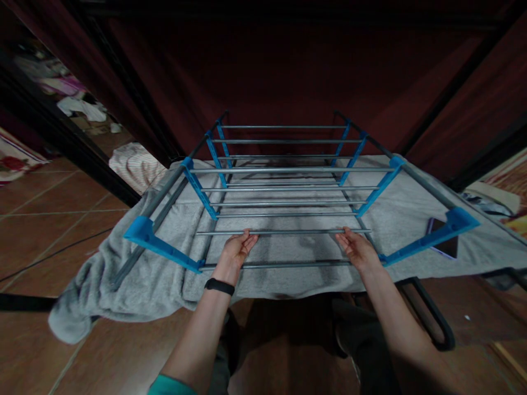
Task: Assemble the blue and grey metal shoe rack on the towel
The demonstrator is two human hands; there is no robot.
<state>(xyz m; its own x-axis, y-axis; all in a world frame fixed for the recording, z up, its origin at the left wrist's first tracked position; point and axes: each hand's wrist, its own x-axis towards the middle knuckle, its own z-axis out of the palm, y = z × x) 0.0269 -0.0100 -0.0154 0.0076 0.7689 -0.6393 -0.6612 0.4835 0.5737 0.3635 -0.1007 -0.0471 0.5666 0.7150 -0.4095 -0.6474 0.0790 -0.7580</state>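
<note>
Head view: metal rod (pixel 300 231), one, crosswise at the near end of the blue-jointed rack (pixel 292 170), on grey blanket (pixel 411 208); left hand (pixel 239 246) and right hand (pixel 354 247) each pinching it. Handling advice: keep it level, both ends advancing evenly.

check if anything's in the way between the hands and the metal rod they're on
Nothing visible is: the left hand and right hand both already hold the metal rod, one toward each end. The rack's front bar runs below the rod in the picture, behind the left hand, not between.
</note>
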